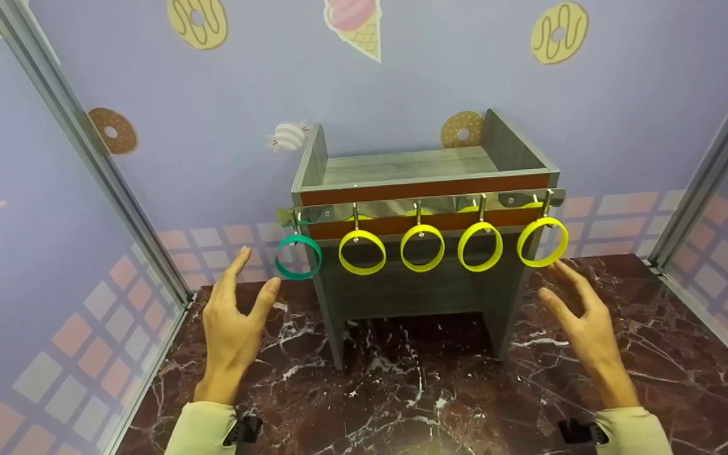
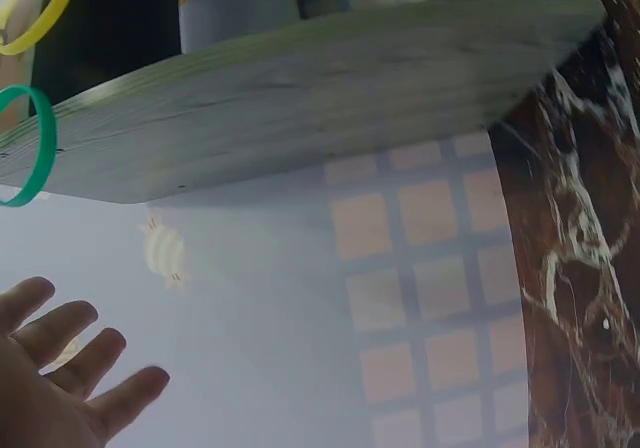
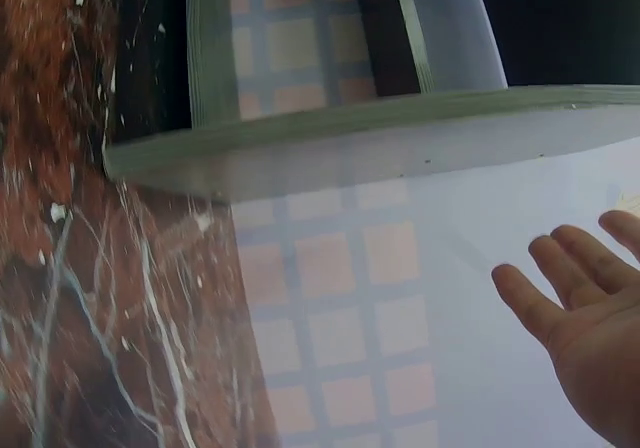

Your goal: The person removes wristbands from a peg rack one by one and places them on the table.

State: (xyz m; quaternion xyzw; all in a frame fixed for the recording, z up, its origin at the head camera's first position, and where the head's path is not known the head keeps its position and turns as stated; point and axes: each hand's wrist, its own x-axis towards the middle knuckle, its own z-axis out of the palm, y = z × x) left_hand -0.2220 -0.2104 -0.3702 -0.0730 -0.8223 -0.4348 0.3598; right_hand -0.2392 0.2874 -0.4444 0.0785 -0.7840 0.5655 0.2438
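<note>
Five rings hang from hooks on a metal strip (image 1: 389, 207) along the front of a grey wooden rack. The leftmost ring (image 1: 299, 276) is green; the others, such as the rightmost ring (image 1: 563, 243), are yellow. My left hand (image 1: 234, 322) hovers left of and below the green ring, thumb and fingers spread, holding nothing. Below the rightmost yellow ring is my right hand (image 1: 588, 322), also spread and empty. The left wrist view shows the green ring (image 2: 46, 153) above my left hand (image 2: 60, 368). My right hand (image 3: 590, 318) has its fingers extended in the right wrist view.
The grey rack (image 1: 332, 316) stands on a dark red marbled surface (image 1: 402, 404), with a shelf (image 1: 402, 165) between its raised sides. Behind it is a purple wall (image 1: 433, 82) with sweets printed on it. Metal posts (image 1: 95, 155) stand at the corners.
</note>
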